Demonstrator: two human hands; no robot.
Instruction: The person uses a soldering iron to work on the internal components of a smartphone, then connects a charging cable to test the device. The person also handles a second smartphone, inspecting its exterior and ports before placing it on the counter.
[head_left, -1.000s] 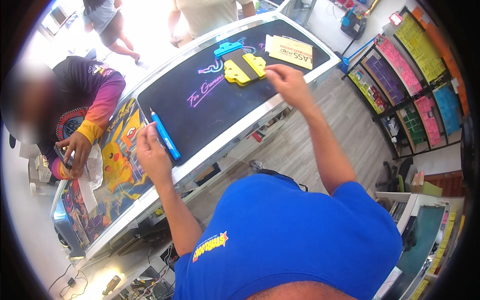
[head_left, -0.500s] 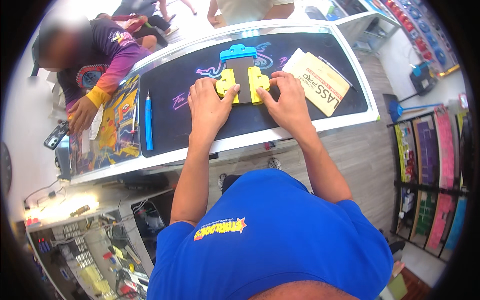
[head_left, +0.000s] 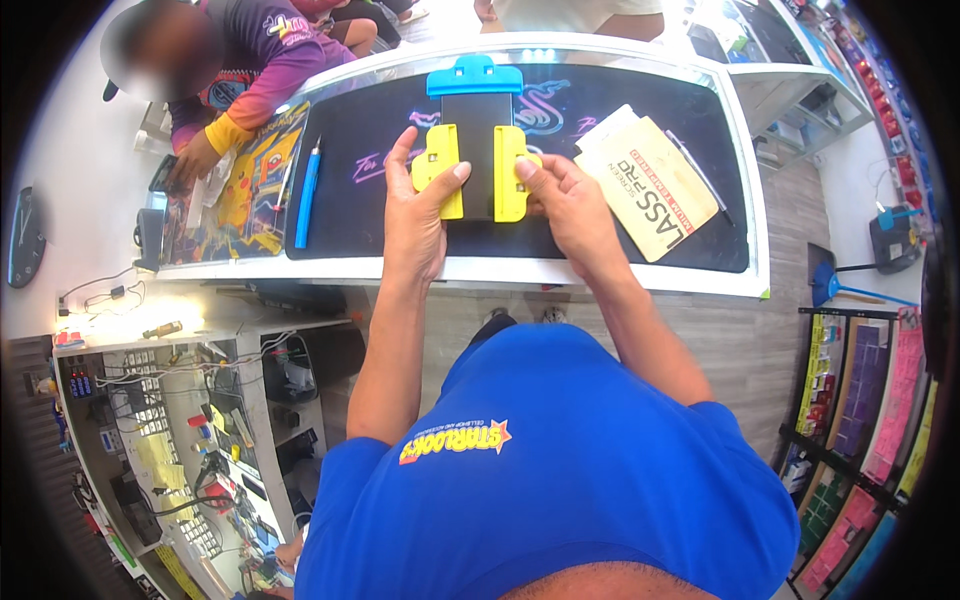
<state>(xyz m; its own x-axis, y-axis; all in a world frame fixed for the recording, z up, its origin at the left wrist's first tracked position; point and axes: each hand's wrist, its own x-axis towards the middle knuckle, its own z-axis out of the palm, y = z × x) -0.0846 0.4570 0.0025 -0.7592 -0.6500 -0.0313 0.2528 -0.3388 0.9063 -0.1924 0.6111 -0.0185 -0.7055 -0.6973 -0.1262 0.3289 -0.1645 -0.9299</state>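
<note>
A flat dark slab like a phone [head_left: 480, 160] has a yellow plastic clamp on each long side and a blue clamp [head_left: 475, 78] across its far end. My left hand [head_left: 418, 215] grips the left yellow clamp [head_left: 436, 170], its thumb on top, its index finger pointing up beside it and its other fingers mostly hidden underneath. The right yellow clamp [head_left: 508, 175] sits between the thumb and curled fingers of my right hand [head_left: 572, 212]. The slab is held over a black printed mat [head_left: 350, 220].
A blue pen-shaped tool [head_left: 307, 205] lies left on the mat; a cream packet [head_left: 652, 190] and a thin dark pen [head_left: 705, 180] lie right. The white counter rim [head_left: 580, 272] runs near me. Across the left corner, another person's hand [head_left: 198, 158] is on a phone.
The clamped slab now looks larger and nearer to me. My left fingers have shifted from over the clamp to its side and underneath. My view has swung slightly, and the other person's phone has moved.
</note>
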